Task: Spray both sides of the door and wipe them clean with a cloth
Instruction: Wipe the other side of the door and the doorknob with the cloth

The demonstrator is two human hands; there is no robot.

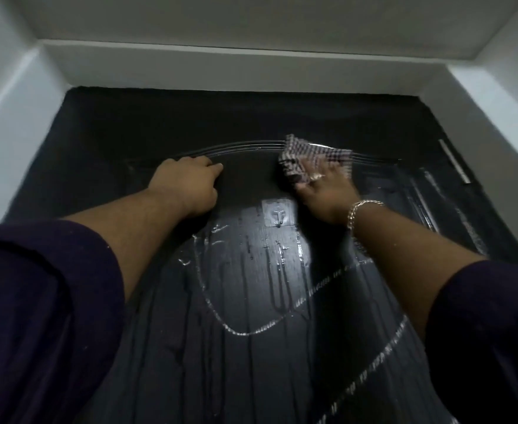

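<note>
Black and wet, the door (251, 286) filled the view, streaked with runs of liquid below a clear adhesive hook (277, 213). Up and right of the hook, the right hand (328, 191) pressed a checked cloth (313, 159) flat against the door's arched moulding, fingers spread and nearly straight. Left of the hook, the left hand (187, 185) rested on the door, fingers curled loosely together, holding nothing.

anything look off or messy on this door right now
Nothing damaged or askew. The dark door is streaked with wet runs and drips below the clear stick-on hook, as expected after spraying. The right hand presses the checked cloth near the top; the left hand rests on the door.
</note>
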